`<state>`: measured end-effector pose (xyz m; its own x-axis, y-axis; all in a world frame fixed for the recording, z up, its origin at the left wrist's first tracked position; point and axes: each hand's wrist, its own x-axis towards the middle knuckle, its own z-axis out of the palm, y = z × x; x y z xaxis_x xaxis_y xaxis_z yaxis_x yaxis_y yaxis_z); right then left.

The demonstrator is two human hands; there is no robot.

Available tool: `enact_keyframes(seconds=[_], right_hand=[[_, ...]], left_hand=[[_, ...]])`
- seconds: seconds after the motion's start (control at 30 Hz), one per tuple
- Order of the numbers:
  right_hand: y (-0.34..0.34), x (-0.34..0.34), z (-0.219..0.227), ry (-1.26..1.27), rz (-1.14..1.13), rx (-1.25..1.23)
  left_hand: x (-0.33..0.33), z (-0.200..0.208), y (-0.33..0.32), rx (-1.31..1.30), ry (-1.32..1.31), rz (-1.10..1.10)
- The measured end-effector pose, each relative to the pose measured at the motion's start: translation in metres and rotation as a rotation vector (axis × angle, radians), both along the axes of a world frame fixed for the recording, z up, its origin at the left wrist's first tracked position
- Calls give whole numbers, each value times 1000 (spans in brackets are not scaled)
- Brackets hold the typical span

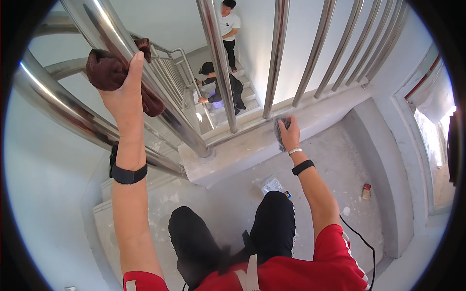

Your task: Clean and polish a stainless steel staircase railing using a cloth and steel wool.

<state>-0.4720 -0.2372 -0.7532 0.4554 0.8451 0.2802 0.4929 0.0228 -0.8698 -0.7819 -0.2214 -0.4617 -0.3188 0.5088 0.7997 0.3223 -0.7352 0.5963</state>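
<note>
My left hand (125,99) is raised and closed around a dark maroon cloth (104,70), which is wrapped against a thick, shiny metal post (182,126) of the railing. Part of the cloth hangs on the post's far side. Lower and to the right, my right hand (291,137) grips a grey scouring pad that looks like steel wool (280,130). It is at the pale ledge (233,162) under the upright bars, close to the foot of one bar (274,63).
Curved metal handrails (63,121) run along the left. Beyond the bars, two people (228,24) (223,87) are on the lower stairs. A clear plastic packet (273,185) and a small red box (366,191) lie on the floor. A black cable (364,240) trails at right, below a window (437,140).
</note>
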Motion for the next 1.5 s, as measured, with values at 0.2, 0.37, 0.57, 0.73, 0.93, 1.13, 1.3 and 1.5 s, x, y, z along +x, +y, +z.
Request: enact_keyframes(seconds=[0.2,0.37,0.57,0.73,0.93,1.13,1.3,1.5], right_hand=[[27,-34,20,-189,83,287],[19,-26,-14,-417,22,181],[14,-27,39,-92,32,215],[28,-26,-3,-64,-39,231],[21,-13,0,-197,44,231],[27,-27,25,-30,25,357],[21,-21,-12,-194,16,267],[19,-4,12,-178,44,-60]], left_hand=[[-3,-2,2,-1,36,2],[2,1,1,5,-1,-6],[0,-3,1,13,6,42],[-5,0,6,46,134,106],[10,2,-2,13,-30,-31],[5,-1,-2,-45,-31,29],[1,-4,2,-63,-35,1],[-6,-7,4,-76,16,7]])
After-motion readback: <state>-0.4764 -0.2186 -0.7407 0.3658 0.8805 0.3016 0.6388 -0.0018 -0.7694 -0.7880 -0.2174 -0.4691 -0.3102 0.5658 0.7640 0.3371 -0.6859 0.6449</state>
